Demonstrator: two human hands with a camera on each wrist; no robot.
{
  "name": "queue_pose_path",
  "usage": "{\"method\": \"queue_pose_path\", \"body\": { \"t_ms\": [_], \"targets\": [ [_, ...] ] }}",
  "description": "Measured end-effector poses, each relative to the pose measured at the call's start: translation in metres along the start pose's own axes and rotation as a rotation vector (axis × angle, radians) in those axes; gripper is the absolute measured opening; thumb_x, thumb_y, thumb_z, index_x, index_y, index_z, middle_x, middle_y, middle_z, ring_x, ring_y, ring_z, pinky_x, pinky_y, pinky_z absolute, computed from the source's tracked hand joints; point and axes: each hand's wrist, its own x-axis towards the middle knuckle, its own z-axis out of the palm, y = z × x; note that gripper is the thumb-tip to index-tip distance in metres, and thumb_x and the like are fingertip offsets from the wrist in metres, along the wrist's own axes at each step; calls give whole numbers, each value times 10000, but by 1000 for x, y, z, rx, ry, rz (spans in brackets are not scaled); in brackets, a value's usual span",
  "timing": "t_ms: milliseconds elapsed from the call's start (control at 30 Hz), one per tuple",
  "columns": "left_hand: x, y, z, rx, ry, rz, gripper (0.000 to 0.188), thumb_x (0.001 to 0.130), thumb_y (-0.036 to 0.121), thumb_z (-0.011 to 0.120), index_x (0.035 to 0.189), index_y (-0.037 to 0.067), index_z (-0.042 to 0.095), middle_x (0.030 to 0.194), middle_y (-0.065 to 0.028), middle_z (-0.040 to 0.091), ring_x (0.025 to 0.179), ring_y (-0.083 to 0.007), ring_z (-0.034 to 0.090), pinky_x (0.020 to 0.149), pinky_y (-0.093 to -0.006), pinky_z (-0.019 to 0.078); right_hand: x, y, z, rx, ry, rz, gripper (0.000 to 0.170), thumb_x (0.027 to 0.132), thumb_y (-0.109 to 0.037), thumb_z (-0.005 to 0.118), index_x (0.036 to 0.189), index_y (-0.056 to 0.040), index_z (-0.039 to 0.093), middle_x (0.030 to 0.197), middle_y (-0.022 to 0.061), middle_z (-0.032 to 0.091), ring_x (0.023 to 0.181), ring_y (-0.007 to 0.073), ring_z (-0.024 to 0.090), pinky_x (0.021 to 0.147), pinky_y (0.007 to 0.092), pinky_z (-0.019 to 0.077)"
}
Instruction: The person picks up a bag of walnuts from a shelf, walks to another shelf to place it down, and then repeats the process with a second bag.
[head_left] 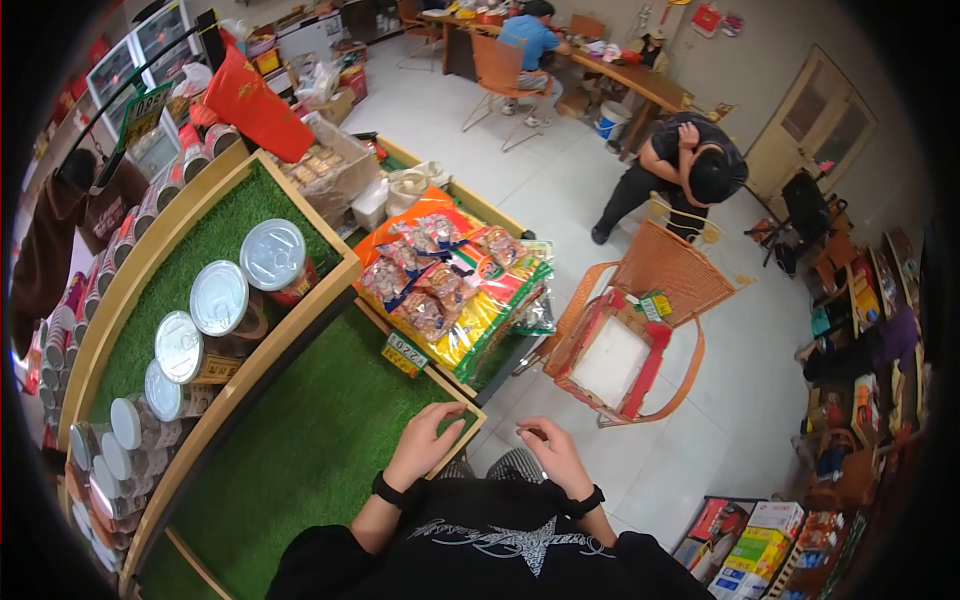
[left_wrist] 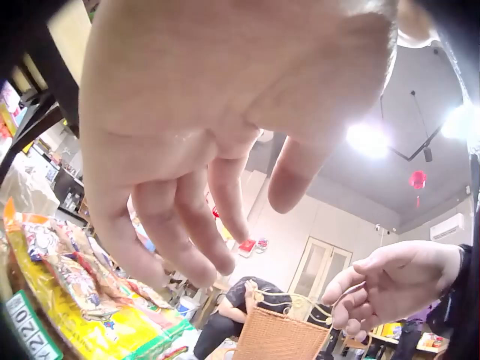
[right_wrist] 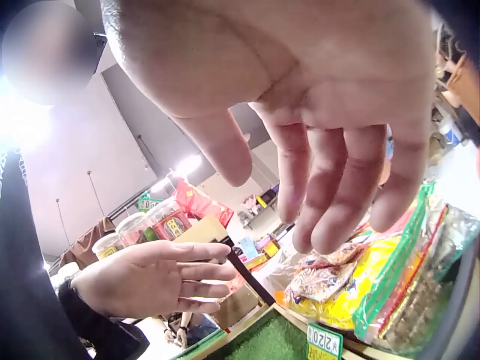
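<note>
Round, pale-lidded clear jars point(head_left: 219, 298) stand on green artificial turf point(head_left: 265, 190), the left hand point(head_left: 426, 440) hangs with fingers loosely parted near the wood-edged bench point(head_left: 300, 460), yellow, orange and green plastic bags point(head_left: 480, 325) lie beyond it, and the right hand point(head_left: 557, 456), loosely curved, hangs near an orange wicker chair point(head_left: 670, 270).

Yellow and green bag point(head_left: 474, 330), green turf point(head_left: 300, 430)

Price tag point(left_wrist: 32, 330) on wooden rim point(head_left: 455, 392) — yen sign, digits 220. Green-edged tag point(head_left: 143, 115) farther off — digits unclear. White script on black shirt point(head_left: 440, 565) unreadable.
</note>
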Motion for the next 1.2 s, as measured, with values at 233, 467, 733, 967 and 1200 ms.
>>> {"method": "queue_pose_path", "body": {
  "t_ms": [233, 467, 733, 967, 1200],
  "targets": [
    [13, -16, -1, -49, 146, -228, 265, 824, 111, 561, 1075, 27, 571, 1001, -119, 599, 933, -223, 588, 825, -325, 448, 75, 17, -10, -149, -320, 31, 243, 848, -198, 557, 1034, -42, 564, 885, 117, 621, 847, 229, 601, 752, 304, 455],
    [66, -7, 9, -17, 376, -373, 265, 829, 108, 558, 1079, 21, 570, 999, -124, 604, 929, -218, 592, 825, -319, 448, 219, -7, -23, -264, -540, -221, 259, 818, -186, 574, 1001, -3, 572, 870, 146, 623, 805, 280, 609, 708, 347, 473],
    [177, 3, 23, -244, 417, -254, 270, 843, 140, 553, 1083, 16, 562, 1042, -130, 591, 949, -221, 583, 819, -313, 450, 345, -13, -29, -104, -613, -299, 287, 843, -194, 560, 1056, -1, 555, 920, 134, 597, 841, 234, 586, 757, 321, 456],
    [270, -23, 0, -80, 416, -191, 363, 869, 209, 543, 1156, -10, 507, 1085, -113, 571, 976, -181, 553, 853, -299, 431, 460, 63, 14, -36, -500, -222, 486, 825, -222, 591, 1211, 28, 436, 1042, 176, 567, 920, 234, 563, 780, 321, 452],
    [334, -69, -8, -672, 447, -464, 428, 853, 273, 553, 1196, 23, 496, 1083, -53, 552, 995, -116, 490, 839, -259, 385, 496, 38, 46, 140, -542, 16, 658, 846, -236, 548, 1353, 44, 237, 1317, 210, 379, 1152, 238, 441, 948, 304, 356]
  ]
}}
